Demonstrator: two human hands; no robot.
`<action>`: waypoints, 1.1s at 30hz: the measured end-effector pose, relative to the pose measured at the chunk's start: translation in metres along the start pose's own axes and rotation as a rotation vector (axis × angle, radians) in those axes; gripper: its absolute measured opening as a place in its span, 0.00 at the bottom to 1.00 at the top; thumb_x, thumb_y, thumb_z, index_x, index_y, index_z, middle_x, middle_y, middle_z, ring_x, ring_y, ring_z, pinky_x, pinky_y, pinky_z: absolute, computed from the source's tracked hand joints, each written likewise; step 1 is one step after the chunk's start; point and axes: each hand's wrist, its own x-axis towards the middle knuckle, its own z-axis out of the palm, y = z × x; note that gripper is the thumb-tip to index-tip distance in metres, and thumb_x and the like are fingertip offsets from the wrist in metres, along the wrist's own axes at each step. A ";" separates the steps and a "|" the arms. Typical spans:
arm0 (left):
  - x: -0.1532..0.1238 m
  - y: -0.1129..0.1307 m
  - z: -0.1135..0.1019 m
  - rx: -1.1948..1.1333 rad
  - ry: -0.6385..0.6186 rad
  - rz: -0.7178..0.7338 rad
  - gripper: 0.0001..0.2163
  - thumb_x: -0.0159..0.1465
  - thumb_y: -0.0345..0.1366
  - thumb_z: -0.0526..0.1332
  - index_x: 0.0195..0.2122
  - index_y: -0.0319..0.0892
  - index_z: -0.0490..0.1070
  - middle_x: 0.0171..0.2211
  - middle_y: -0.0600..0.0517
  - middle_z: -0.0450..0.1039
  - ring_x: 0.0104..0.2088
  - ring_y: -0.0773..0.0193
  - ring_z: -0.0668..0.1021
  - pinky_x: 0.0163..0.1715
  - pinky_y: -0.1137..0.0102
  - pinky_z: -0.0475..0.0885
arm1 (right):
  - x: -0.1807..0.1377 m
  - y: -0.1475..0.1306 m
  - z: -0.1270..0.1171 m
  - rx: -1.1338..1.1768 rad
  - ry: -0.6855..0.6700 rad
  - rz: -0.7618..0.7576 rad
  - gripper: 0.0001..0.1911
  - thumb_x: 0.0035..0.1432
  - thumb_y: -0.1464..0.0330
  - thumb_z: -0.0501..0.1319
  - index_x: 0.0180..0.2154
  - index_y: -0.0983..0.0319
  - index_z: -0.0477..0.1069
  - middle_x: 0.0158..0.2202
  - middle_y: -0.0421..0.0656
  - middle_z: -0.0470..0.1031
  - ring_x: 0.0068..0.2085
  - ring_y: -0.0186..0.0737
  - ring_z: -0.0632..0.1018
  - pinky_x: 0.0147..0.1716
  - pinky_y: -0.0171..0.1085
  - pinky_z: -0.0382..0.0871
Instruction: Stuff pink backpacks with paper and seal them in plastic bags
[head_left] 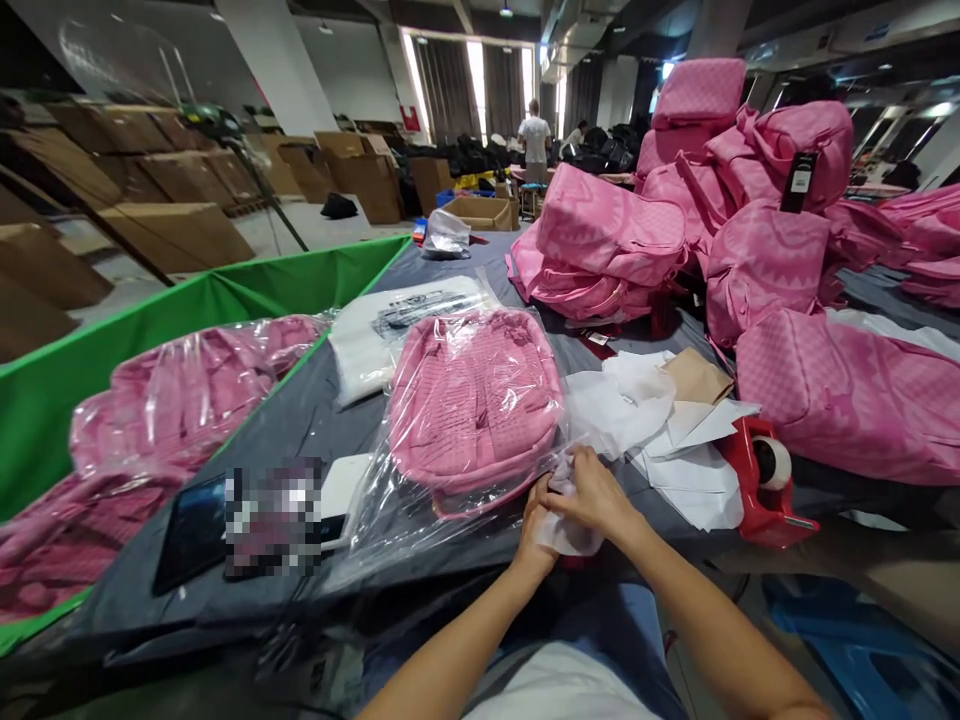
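Observation:
A pink backpack [474,400] lies flat on the grey table [300,420], wrapped in a clear plastic bag [390,510]. Both hands meet at the bag's open end by the near right corner of the backpack. My right hand [592,495] is closed, pinching the gathered plastic. My left hand [534,525] sits just under it, fingers curled into the same bunch of plastic and partly hidden by the right hand.
A red tape dispenser [765,480] stands right of my hands, beside loose white and brown paper sheets [675,420]. Unbagged pink backpacks [720,200] pile up at the right. Bagged ones [172,400] fill a green bin [225,290] at the left. A tablet [195,530] lies near left. A person [535,140] stands far back.

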 end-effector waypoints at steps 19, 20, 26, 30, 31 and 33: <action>0.037 -0.003 0.036 -0.155 0.165 -0.266 0.10 0.53 0.35 0.72 0.35 0.41 0.77 0.23 0.58 0.72 0.19 0.69 0.68 0.23 0.73 0.62 | -0.001 -0.002 -0.039 -0.701 -0.079 0.023 0.13 0.67 0.73 0.59 0.50 0.57 0.74 0.47 0.46 0.80 0.45 0.47 0.81 0.32 0.37 0.65; 0.037 -0.002 0.035 -0.177 0.168 -0.259 0.08 0.50 0.33 0.73 0.30 0.41 0.76 0.21 0.58 0.70 0.21 0.68 0.70 0.24 0.73 0.63 | 0.000 -0.003 -0.045 -0.772 -0.051 -0.018 0.12 0.67 0.75 0.57 0.48 0.58 0.74 0.45 0.47 0.79 0.44 0.47 0.81 0.31 0.37 0.64; 0.022 -0.002 0.004 -0.335 0.200 -0.225 0.09 0.44 0.31 0.73 0.24 0.43 0.74 0.22 0.57 0.71 0.30 0.62 0.75 0.31 0.71 0.68 | -0.001 -0.002 -0.062 -0.879 0.016 -0.233 0.14 0.61 0.80 0.59 0.44 0.57 0.74 0.40 0.46 0.77 0.43 0.44 0.78 0.30 0.35 0.64; 0.003 0.004 -0.004 -0.474 0.182 -0.249 0.09 0.47 0.34 0.71 0.28 0.42 0.73 0.25 0.56 0.73 0.30 0.62 0.77 0.31 0.71 0.71 | -0.020 -0.001 -0.049 -0.775 -0.158 -0.204 0.15 0.60 0.77 0.63 0.46 0.56 0.74 0.43 0.44 0.78 0.45 0.44 0.80 0.31 0.34 0.65; -0.001 0.007 -0.004 -0.512 0.173 -0.262 0.10 0.47 0.33 0.70 0.30 0.42 0.72 0.25 0.56 0.73 0.29 0.63 0.77 0.31 0.71 0.71 | -0.025 -0.002 -0.044 -0.757 -0.200 -0.182 0.13 0.61 0.76 0.63 0.46 0.56 0.75 0.42 0.44 0.78 0.44 0.44 0.80 0.31 0.34 0.66; -0.009 0.013 0.000 -0.588 0.156 -0.291 0.13 0.47 0.32 0.68 0.34 0.42 0.71 0.27 0.56 0.74 0.29 0.63 0.78 0.30 0.70 0.73 | -0.033 -0.001 -0.036 -0.719 -0.263 -0.154 0.11 0.62 0.74 0.63 0.45 0.56 0.76 0.42 0.44 0.79 0.44 0.44 0.81 0.31 0.34 0.66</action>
